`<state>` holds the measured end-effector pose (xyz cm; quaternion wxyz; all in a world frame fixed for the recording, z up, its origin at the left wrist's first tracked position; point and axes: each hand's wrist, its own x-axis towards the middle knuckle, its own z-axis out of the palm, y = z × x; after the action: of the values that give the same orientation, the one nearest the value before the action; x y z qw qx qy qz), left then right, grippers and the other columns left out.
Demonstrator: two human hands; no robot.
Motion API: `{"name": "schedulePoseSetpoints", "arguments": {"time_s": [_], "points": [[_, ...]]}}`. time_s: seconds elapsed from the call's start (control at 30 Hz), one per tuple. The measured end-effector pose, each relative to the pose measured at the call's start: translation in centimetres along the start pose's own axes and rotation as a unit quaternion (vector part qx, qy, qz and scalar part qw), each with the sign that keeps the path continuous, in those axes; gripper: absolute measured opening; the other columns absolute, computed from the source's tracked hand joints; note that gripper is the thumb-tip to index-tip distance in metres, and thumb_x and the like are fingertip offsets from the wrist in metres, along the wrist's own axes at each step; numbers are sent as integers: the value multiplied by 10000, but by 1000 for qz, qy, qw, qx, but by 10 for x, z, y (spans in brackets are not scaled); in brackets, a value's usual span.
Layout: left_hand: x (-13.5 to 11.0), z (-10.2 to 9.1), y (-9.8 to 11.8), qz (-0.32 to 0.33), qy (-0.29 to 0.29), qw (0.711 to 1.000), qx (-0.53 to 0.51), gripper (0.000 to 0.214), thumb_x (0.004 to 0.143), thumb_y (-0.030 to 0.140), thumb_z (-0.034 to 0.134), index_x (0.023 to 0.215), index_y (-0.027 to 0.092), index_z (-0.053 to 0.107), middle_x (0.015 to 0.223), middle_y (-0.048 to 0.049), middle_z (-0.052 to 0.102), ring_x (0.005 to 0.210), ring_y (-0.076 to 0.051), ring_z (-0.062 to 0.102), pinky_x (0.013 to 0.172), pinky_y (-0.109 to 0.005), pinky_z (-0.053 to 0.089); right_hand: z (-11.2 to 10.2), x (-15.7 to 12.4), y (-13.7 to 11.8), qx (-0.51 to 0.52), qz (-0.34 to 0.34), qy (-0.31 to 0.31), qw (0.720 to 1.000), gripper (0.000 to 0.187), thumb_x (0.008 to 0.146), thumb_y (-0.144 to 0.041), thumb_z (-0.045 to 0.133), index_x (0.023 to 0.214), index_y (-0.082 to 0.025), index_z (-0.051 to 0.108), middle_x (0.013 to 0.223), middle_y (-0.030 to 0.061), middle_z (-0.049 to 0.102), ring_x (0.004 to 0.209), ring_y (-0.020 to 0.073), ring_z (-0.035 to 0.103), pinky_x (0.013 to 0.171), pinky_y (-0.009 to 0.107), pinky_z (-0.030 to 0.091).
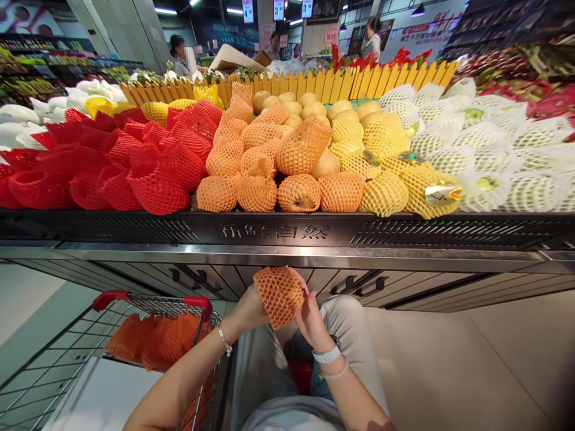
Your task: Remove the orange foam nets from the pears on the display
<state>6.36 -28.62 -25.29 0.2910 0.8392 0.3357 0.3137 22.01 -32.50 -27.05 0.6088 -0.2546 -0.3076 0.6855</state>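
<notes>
Both my hands hold one fruit wrapped in an orange foam net (279,294) in front of the display stand's lower edge. My left hand (248,310) grips the net from the left, its fingers hidden behind it. My right hand (309,317) closes on it from the right, thumb along the net. On the stand above lie more fruits in orange nets (256,161), bare yellow pears (309,108), yellow-netted fruit (386,191) and red-netted fruit (148,179).
A shopping cart (153,302) with red handle stands at my left, holding loose orange nets (153,341). White-netted fruit (503,161) fills the right of the stand. A yellow picket divider (323,84) runs behind. Other people (184,57) stand beyond it.
</notes>
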Motion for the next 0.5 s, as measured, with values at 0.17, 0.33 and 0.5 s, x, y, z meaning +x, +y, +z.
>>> {"name": "schedulePoseSetpoints", "arguments": {"time_s": [0.17, 0.33, 0.5], "points": [[-2, 4, 1, -12, -24, 995, 93, 336, 713, 314, 708, 1028, 199, 679, 1059, -133, 706, 1063, -330, 625, 944, -473, 457, 1, -4, 4, 28, 3, -7, 1000, 886, 693, -603, 698, 1446, -346, 309, 1433, 29, 467, 1319, 267, 437, 1090, 428, 358], [3, -2, 13, -26, -110, 989, 95, 390, 731, 268, 676, 1105, 178, 618, 1193, -138, 641, 1137, -318, 571, 956, -439, 447, -4, -1, 17, 77, 73, 70, 992, 608, 755, -455, 687, 1314, -309, 498, 1280, 29, 611, 1217, 244, 542, 1058, 417, 390], [6, -25, 24, -86, -103, 991, 21, 154, 792, 175, 524, 852, 154, 664, 863, -69, 704, 797, -205, 642, 728, -296, 502, -12, 4, 28, 118, 90, 140, 979, 480, 730, -527, 661, 1118, -246, 634, 1127, 40, 692, 1123, 258, 599, 998, 423, 438]]}}
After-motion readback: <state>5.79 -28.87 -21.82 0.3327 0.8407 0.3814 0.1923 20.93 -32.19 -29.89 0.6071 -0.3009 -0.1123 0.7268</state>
